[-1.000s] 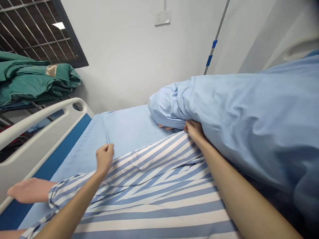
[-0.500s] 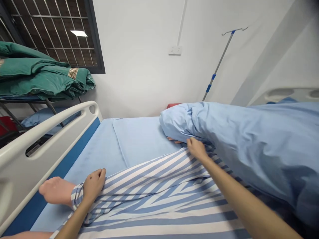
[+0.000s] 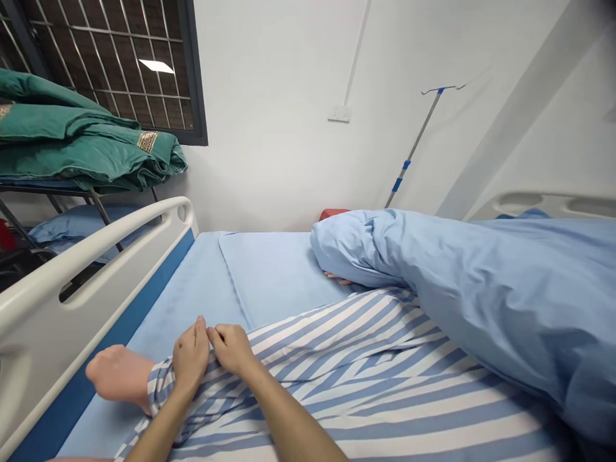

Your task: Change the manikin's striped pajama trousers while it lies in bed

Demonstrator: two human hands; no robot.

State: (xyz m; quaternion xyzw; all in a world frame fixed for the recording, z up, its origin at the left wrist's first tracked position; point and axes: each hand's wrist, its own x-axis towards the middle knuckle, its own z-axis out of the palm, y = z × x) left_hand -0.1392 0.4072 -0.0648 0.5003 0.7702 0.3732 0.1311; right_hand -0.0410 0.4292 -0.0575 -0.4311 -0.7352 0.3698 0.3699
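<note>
Blue-and-white striped pyjama trousers (image 3: 337,343) cover the legs of a figure lying on the bed. My left hand (image 3: 192,353) is closed on the trouser leg, a little above the cuff. Right beside it, my right hand (image 3: 231,346) is closed on the same leg, its fingertips close to those of my left hand. A bare, smooth foot (image 3: 118,375) sticks out of the cuff on the left. A light blue quilt (image 3: 457,269) lies over the figure's upper part, and a few fingertips (image 3: 339,279) show from under its edge.
The bed has a light blue sheet (image 3: 269,263) and a cream end board (image 3: 144,224) on the left. Green folded bedding (image 3: 96,147) lies on a rack below a barred window (image 3: 120,58). A drip stand (image 3: 414,151) is behind the bed by the white wall.
My right hand has left the trousers' upper part by the quilt and come left, beside my left hand. My left hand has moved down onto the lower trouser leg. The view has tilted up.
</note>
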